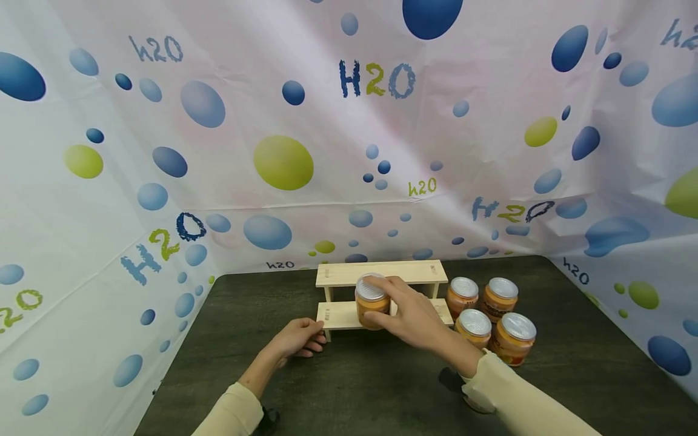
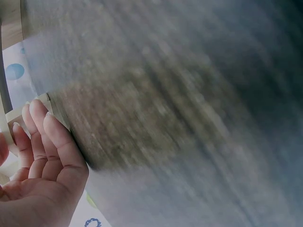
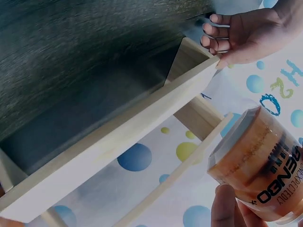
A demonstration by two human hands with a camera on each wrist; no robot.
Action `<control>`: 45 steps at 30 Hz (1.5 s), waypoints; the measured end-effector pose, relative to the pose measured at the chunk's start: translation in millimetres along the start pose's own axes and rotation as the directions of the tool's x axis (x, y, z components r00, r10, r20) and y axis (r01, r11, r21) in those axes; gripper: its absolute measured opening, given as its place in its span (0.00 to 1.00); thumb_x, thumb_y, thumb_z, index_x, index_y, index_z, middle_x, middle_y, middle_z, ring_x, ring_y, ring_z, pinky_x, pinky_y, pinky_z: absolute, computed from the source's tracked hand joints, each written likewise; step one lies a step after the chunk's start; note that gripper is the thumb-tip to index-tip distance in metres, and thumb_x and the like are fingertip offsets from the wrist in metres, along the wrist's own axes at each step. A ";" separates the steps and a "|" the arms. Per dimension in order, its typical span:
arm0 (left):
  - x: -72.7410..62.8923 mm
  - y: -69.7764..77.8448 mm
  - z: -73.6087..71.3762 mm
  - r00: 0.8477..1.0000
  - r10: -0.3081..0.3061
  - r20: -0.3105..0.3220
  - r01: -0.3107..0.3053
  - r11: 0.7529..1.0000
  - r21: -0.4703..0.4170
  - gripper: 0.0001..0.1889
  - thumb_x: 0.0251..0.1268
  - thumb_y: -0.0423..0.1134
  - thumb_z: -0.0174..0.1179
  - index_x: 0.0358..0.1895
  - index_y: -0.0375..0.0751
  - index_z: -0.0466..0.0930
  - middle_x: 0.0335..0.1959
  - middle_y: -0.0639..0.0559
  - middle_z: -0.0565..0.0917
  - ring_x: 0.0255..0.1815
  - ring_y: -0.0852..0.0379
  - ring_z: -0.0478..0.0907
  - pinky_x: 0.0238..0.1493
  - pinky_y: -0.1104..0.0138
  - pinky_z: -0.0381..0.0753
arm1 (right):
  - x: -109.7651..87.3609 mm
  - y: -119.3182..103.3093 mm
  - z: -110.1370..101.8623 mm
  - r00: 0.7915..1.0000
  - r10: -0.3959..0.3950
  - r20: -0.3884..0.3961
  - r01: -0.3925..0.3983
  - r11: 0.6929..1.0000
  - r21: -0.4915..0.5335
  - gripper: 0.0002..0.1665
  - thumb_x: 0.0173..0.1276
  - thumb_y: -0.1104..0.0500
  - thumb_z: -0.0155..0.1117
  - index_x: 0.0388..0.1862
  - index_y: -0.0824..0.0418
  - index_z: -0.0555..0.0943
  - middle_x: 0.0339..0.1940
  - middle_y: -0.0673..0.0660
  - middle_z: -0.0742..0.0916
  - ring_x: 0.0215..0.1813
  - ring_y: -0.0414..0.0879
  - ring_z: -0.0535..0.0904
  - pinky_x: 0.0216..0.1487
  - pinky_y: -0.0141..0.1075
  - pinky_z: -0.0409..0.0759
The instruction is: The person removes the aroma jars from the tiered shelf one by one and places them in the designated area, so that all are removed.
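A two-tier wooden rack (image 1: 382, 274) of pale boards stands on the dark table. At the left end of its lower board, my left hand (image 1: 299, 338) pinches the corner, with thumb and fingertips around the edge in the left wrist view (image 2: 42, 161). My right hand (image 1: 411, 309) grips an orange jar (image 1: 368, 312) with a silvery lid, in front of the upper tier and over the lower board. Black lettering marks the jar (image 3: 270, 170) in the right wrist view. Whether its base touches the board cannot be told.
Several similar jars (image 1: 512, 339) stand grouped right of the rack. Another jar (image 1: 475, 404) is mostly hidden beneath my right forearm. The dark tabletop (image 1: 240, 309) meets a white sheet (image 1: 327, 206) printed with blue and green drops behind and at both sides.
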State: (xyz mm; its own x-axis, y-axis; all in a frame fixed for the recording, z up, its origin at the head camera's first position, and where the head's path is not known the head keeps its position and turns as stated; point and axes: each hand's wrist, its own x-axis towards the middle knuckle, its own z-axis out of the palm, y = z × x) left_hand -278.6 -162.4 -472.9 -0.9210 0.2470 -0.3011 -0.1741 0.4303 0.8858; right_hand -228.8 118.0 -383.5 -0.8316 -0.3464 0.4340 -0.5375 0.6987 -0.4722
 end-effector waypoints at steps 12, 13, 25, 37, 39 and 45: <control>-0.7 0.2 0.4 1.000 0.005 0.011 -0.005 1.000 0.000 0.20 0.80 0.51 0.49 0.48 0.35 0.79 0.40 0.46 0.85 0.35 0.58 0.84 0.37 0.63 0.85 | -16.0 7.5 -27.5 0.999 0.026 0.031 -0.026 1.000 0.002 0.40 0.64 0.44 0.73 0.74 0.40 0.69 0.64 0.53 0.80 0.34 0.37 0.75 0.29 0.29 0.73; -0.6 0.2 0.3 1.000 0.005 0.010 -0.005 1.000 0.000 0.20 0.80 0.51 0.49 0.48 0.35 0.79 0.40 0.46 0.85 0.35 0.58 0.84 0.37 0.63 0.85 | -17.9 7.7 -29.9 0.999 0.029 0.034 -0.030 1.000 0.005 0.40 0.64 0.44 0.73 0.74 0.40 0.69 0.65 0.53 0.80 0.32 0.36 0.75 0.29 0.29 0.73; 1.2 -2.3 0.7 1.000 0.009 0.010 -0.010 1.000 0.007 0.21 0.80 0.51 0.49 0.49 0.34 0.79 0.40 0.46 0.85 0.34 0.58 0.84 0.36 0.62 0.86 | -36.6 15.0 -56.3 0.999 0.038 0.014 -0.039 0.999 0.038 0.40 0.65 0.45 0.72 0.75 0.43 0.68 0.68 0.57 0.78 0.33 0.36 0.74 0.29 0.30 0.76; 1.5 -2.8 0.4 1.000 0.012 0.002 -0.012 1.000 0.008 0.21 0.80 0.51 0.49 0.48 0.34 0.79 0.40 0.46 0.85 0.34 0.57 0.84 0.36 0.62 0.86 | -57.1 22.0 -81.5 0.996 0.086 -0.005 -0.086 0.996 0.029 0.39 0.67 0.46 0.71 0.75 0.45 0.68 0.62 0.57 0.79 0.39 0.40 0.76 0.32 0.31 0.77; 2.0 -3.4 0.5 1.000 0.016 0.006 -0.016 1.000 0.007 0.21 0.80 0.51 0.49 0.48 0.34 0.79 0.40 0.46 0.85 0.34 0.57 0.84 0.36 0.62 0.86 | -61.2 24.3 -84.9 0.996 0.089 -0.005 -0.089 0.995 0.039 0.39 0.67 0.47 0.71 0.75 0.46 0.68 0.63 0.57 0.79 0.42 0.41 0.77 0.32 0.31 0.79; 1.8 -2.7 0.1 1.000 0.019 0.007 -0.019 1.000 0.005 0.21 0.80 0.51 0.49 0.48 0.34 0.79 0.40 0.46 0.85 0.35 0.57 0.84 0.36 0.62 0.86 | -72.9 31.7 -95.2 0.992 0.122 -0.017 -0.121 0.992 0.041 0.40 0.66 0.49 0.72 0.75 0.47 0.68 0.59 0.57 0.80 0.40 0.37 0.78 0.31 0.31 0.80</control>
State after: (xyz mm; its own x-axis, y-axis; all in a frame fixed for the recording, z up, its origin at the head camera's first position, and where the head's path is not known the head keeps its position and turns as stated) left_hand -279.7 -163.1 -475.8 -0.9219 0.2611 -0.2863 -0.1546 0.4296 0.8897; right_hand -171.9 225.0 -357.1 -0.8886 -0.2477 0.3862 -0.4378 0.7096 -0.5521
